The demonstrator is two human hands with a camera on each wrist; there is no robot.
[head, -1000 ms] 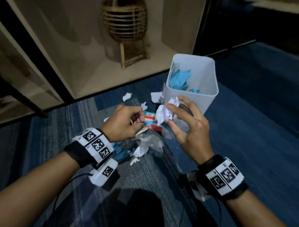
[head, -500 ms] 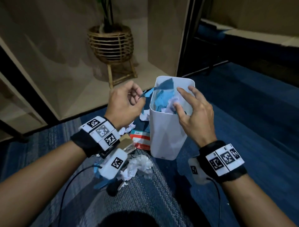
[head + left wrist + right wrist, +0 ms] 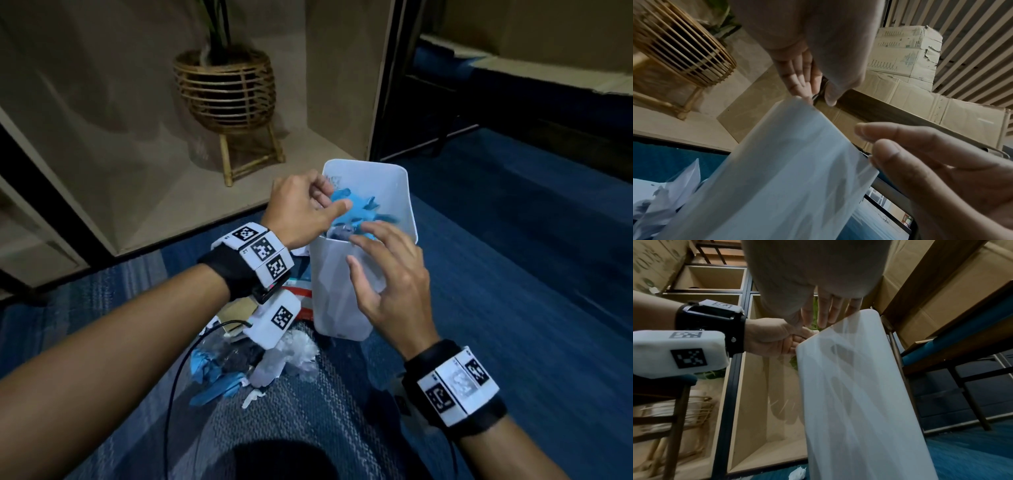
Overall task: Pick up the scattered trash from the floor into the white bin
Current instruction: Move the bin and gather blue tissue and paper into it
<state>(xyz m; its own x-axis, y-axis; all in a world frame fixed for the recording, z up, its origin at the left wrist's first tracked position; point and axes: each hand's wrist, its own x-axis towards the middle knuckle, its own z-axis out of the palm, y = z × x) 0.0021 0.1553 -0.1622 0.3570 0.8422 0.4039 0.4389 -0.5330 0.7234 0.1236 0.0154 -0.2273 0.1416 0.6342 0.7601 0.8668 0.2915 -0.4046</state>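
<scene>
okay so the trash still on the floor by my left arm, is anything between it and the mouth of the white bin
Nothing visible blocks the way. The leftover trash pile lies on the floor beside the white bin, whose mouth is open. Only the left hand and right hand are at the rim, over blue trash already inside.

Both forearms reach forward, the left hand [image 3: 301, 209] with fingers loosely curled and thumb extended, the right hand [image 3: 390, 281] spread with fingers relaxed.
</scene>
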